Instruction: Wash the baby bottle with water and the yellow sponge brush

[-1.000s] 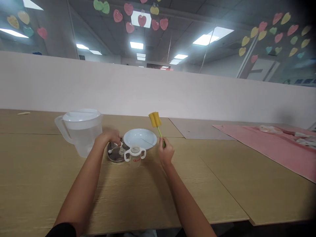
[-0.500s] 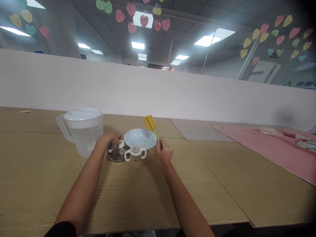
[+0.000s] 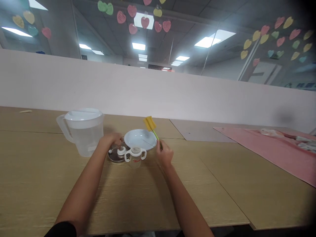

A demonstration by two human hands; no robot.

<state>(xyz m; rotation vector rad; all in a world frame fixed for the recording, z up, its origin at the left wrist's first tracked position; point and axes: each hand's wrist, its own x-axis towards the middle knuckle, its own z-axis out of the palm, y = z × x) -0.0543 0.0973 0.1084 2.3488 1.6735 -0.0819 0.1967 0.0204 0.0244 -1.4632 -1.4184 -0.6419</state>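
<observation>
My right hand [image 3: 164, 153] is closed round the green handle of a bottle brush [image 3: 150, 124], its yellow sponge head tilted up to the left. Over a round metal tray [image 3: 115, 158], my left hand [image 3: 113, 140] points its curled fingers down just above a white collar ring [image 3: 121, 151]. What the fingertips pinch, if anything, is too small to make out. A small white knob [image 3: 110, 151] lies at the tray's left edge. Beside the tray stands a clear baby bottle [image 3: 135, 160] with two white handles and an uncovered mouth. Behind it is a white bowl [image 3: 139, 136].
A translucent pitcher [image 3: 86, 131] with a white lid stands left of my left hand. On the right, a pink cloth [image 3: 271, 154] covers part of the wooden table [image 3: 209, 197], with crumpled items on it. A pale wall [image 3: 158, 93] rises behind.
The white collar ring has gone down onto the metal tray, over the small clear piece there. My left fingers now sit just above it. My right hand and brush are nearly still.
</observation>
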